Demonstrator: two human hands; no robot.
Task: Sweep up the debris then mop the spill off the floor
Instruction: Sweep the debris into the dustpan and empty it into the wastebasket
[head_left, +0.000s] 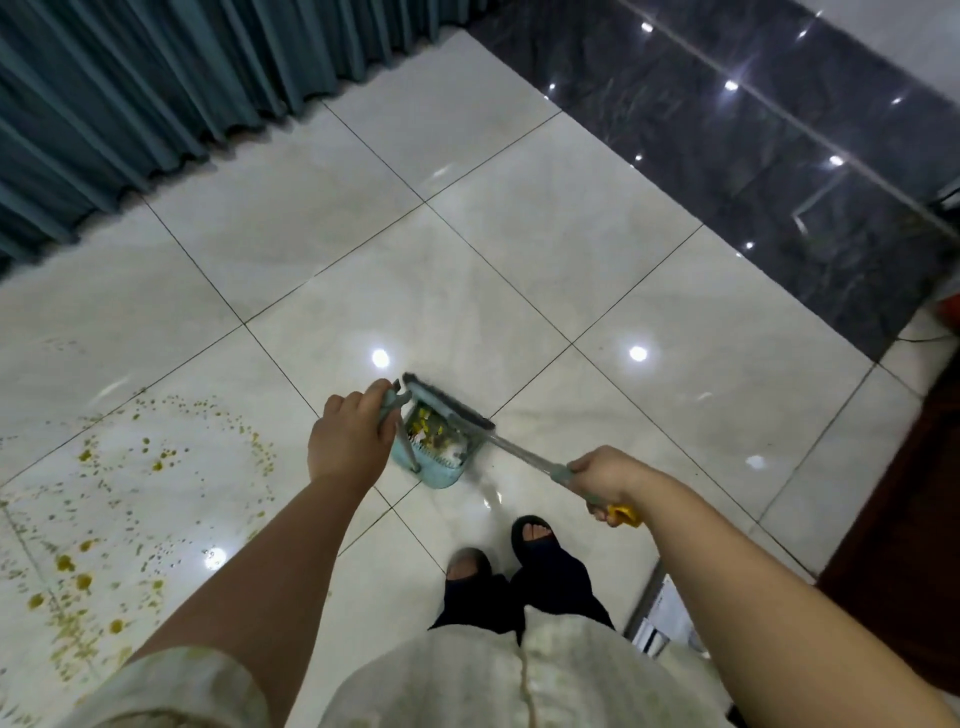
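A light blue dustpan stands on the white tiled floor in front of my feet, holding yellow and white debris. My left hand is shut on the dustpan's upright handle. The broom has its grey bristle head at the pan's far edge, and its metal shaft runs back right to my right hand, which is shut on the grip near the yellow end. A yellow-brown spill speckles the tiles at the left.
Teal curtains hang along the far left. A dark glossy marble strip borders the floor at the right. Dark wooden furniture stands at the right edge, with a white object beside my right leg.
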